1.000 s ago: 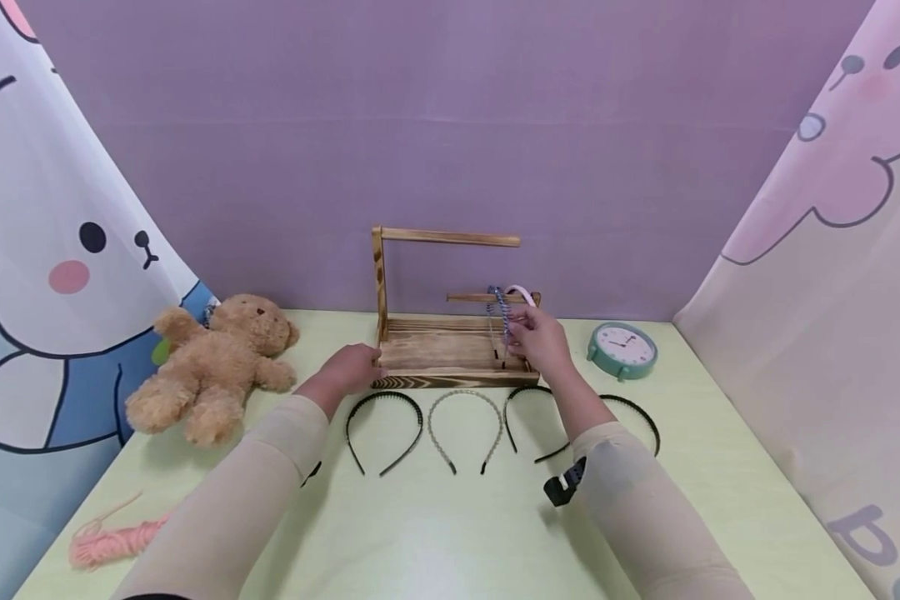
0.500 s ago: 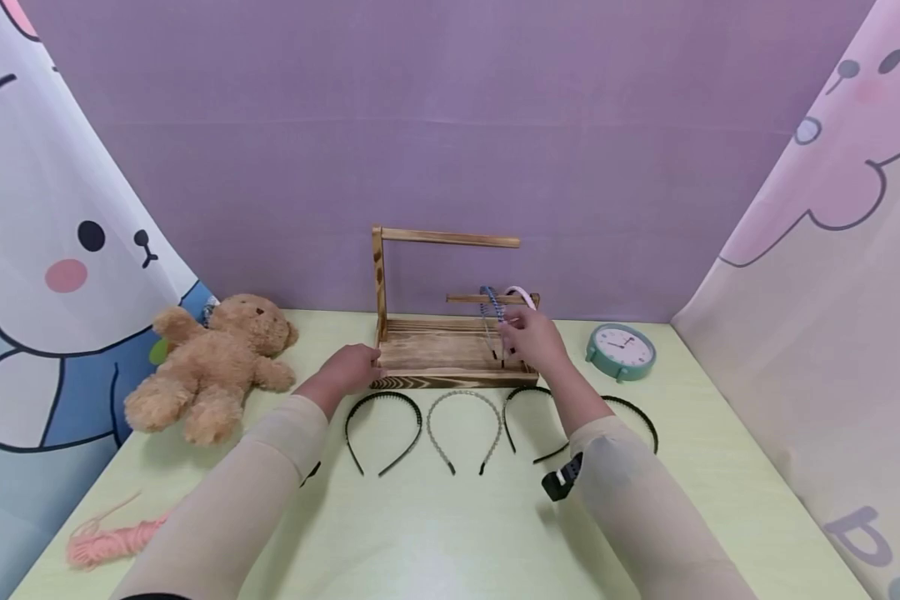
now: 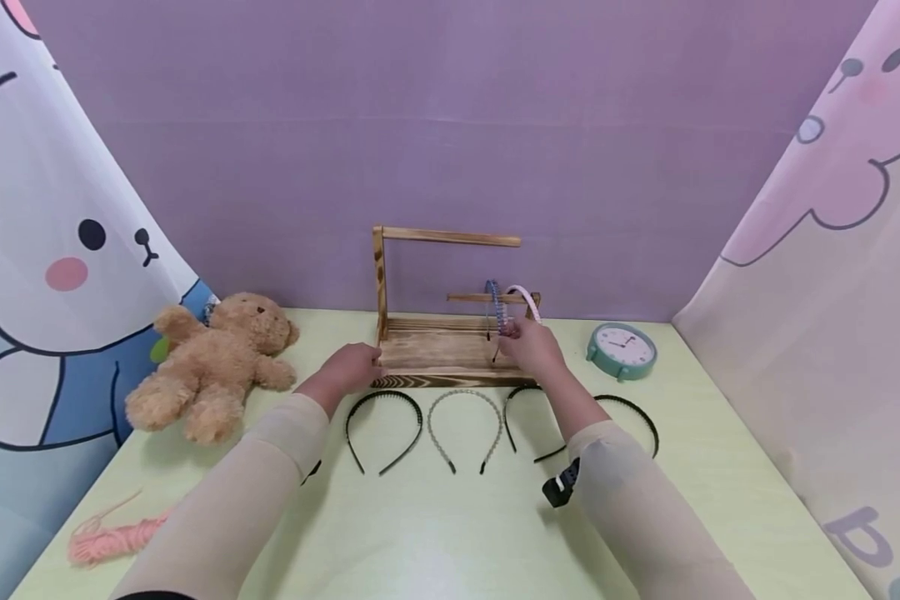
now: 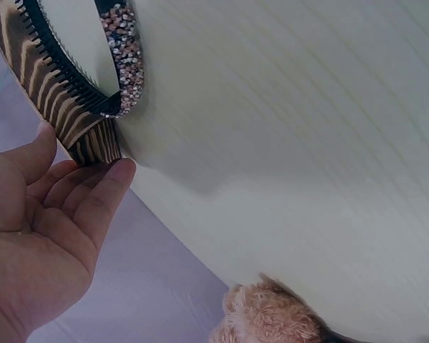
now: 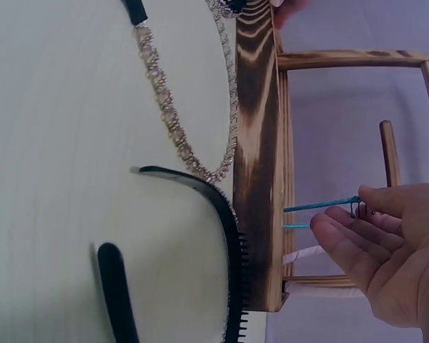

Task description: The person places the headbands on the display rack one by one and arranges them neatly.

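Purple cloth [image 3: 450, 150] fills the back, above a pale green table [image 3: 435, 533]. Beige sleeves [image 3: 637, 500] cross it, the right one hiding parts of two black headbands [image 3: 637, 409].

Behind the headband row stands a wooden rack [image 3: 435, 352], a shallow tray with a tall upper bar and a shorter lower bar; only the wrist views bring out the scorched, wavy grain of its front board. Left of it lies a plush bear [image 3: 217, 367], fluffy and tan.

The left hand [image 3: 347, 368] grips the rack's front left corner, thumb and fingers close together. The right hand [image 3: 534, 348] pinches a blue headband [image 3: 500, 315], which arches over the lower bar beside a pale pink headband [image 3: 531, 302]; the right wrist view shows thumb and fingertip meeting on it.

Right of the rack sits a round green clock [image 3: 622, 350]; pink yarn [image 3: 116, 542] lies bundled at front left.

Nearest the left hand, a toothed headband [image 3: 385, 395] looks plain black from the head, but the left wrist view shows its glittering, pebbly outer face. Next to it, a beaded headband [image 3: 465, 392] appears gold from the right wrist.
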Tool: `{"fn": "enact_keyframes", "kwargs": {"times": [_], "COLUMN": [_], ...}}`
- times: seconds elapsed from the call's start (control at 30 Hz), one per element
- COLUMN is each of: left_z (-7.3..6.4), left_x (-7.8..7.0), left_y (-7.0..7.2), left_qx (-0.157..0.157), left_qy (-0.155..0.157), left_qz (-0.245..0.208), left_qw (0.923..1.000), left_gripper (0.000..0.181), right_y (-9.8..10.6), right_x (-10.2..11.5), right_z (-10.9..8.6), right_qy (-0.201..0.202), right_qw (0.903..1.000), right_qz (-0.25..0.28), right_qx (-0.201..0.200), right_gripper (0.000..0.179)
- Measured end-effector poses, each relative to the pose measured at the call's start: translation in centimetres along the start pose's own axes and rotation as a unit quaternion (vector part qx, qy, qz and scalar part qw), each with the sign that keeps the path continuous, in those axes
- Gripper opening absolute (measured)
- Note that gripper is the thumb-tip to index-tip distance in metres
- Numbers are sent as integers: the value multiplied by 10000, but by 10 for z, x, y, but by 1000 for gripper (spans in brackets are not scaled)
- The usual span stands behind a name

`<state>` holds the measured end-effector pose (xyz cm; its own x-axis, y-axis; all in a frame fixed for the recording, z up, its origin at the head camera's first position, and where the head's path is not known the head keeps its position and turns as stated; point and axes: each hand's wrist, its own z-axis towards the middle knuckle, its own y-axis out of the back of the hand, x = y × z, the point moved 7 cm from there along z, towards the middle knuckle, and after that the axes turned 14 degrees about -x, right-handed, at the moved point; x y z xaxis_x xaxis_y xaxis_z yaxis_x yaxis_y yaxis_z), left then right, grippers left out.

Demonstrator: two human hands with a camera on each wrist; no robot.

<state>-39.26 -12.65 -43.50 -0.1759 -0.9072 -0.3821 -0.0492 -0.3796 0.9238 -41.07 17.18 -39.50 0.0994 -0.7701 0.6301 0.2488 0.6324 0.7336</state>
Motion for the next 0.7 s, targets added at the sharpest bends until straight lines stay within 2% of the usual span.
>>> {"fn": "enact_keyframes", "kwargs": {"times": [0.2,0.37,0.5,0.7], "left_z": [0,0,0,1], "left_x": [-1,-1,-2,0], "left_y": [-1,-1,0,0], "left_qx": [33,3,-16,-7], "left_qy": [61,72,23,9], "left_qz": [-31,-105,-47,10], "left_qw": [10000,9999,10000,10000], "left_gripper": [56,55,54,54], "right_y": [-1,5,23,56], "right_x": [-2,-6,-11,-29], "right_z": [-4,-9,-17,-28], "right_qy": [51,3,-222,-380], "right_qw": [9992,9944,9877,9818], "right_qz": [-248,-577,-721,-892], "right_qx": [315,882,1371,1635], "right_gripper": [25,38,42,41]}}
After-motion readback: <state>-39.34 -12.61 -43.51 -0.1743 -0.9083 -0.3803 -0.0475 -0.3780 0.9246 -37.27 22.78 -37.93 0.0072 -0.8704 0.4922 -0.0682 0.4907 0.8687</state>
